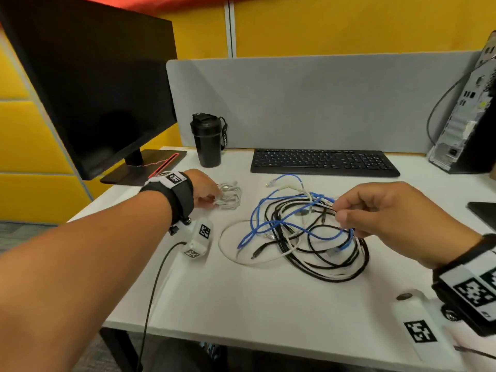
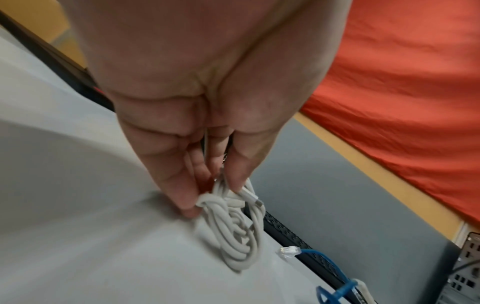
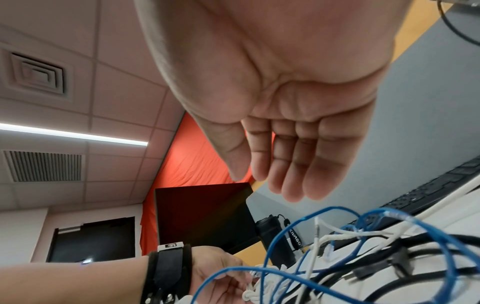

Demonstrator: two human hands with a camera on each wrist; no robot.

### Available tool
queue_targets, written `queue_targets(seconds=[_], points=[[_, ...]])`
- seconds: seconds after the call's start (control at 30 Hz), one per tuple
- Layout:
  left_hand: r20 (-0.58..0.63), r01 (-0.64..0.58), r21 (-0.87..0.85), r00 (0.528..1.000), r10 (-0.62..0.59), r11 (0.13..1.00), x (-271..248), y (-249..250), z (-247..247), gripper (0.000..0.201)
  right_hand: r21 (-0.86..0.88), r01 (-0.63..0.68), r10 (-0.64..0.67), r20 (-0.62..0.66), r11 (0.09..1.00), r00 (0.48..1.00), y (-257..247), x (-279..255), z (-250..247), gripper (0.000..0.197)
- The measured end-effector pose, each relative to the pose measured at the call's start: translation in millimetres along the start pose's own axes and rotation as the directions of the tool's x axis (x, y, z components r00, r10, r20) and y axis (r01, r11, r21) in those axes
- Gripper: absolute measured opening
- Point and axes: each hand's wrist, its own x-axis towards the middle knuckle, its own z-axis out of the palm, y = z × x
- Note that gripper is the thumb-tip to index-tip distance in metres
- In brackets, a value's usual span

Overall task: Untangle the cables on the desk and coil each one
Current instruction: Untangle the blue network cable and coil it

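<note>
Office cubicle, monitor (image 1: 91, 84), keyboard (image 1: 323, 162), partition (image 1: 308, 103)

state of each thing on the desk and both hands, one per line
white cable bundle: coiled, on desk
tangled cables: blue, black, white, knotted together
left hand: pinching the white cable bundle
right hand: over the tangled cables, fingers relaxed
monitor: screen dark
black bottle: upright, lid closed
</note>
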Motion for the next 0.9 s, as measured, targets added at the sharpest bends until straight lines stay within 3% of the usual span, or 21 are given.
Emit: queue_targets(seconds=[0.17,0.27,0.33,0.4,0.47,0.57,0.67,0.8,0.9], points=[[-0.009,-0.004,0.118,1.0,0.005,0.993,-3,1,3,0.015,-0.036,-0.034,0.033,-0.026,0.999,0.999,12,11,-15,0.009],[-0.034,-0.078,0.267,0.995,0.091,0.961,-17,8,4,0.021,-0.077,-0.041,0.041,-0.007,0.996,0.999,14,16,-18,0.011],[-0.004,-0.213,0.46,0.97,0.242,0.862,-35,18,7,0.024,-0.136,-0.021,0.024,0.022,0.99,0.999,12,21,-17,0.012],[0.102,-0.359,0.63,0.917,0.385,0.689,-59,26,13,0.029,-0.191,0.019,-0.01,0.053,0.981,0.999,8,25,-15,0.013],[0.24,-0.44,0.685,0.889,0.39,0.581,-86,31,19,0.031,-0.29,0.074,-0.05,0.089,0.954,0.995,3,31,-11,0.015],[0.418,-0.51,0.762,0.858,0.298,0.399,-121,26,32,0.033,-0.529,0.199,-0.117,0.185,0.825,0.976,-9,40,3,0.028],[0.449,-0.547,0.81,0.81,0.378,0.211,-144,10,49,0.028,-0.669,0.302,-0.118,0.306,0.679,0.945,-19,49,27,0.042],[0.515,-0.634,0.768,0.7,0.494,0.098,-168,-5,67,0.017,-0.798,0.366,-0.019,0.407,0.478,0.913,-26,57,56,0.038],[0.49,-0.594,0.804,0.682,0.543,0.019,-181,-17,84,0.029,-0.843,0.384,0.051,0.433,0.377,0.9,-26,59,67,0.022]])
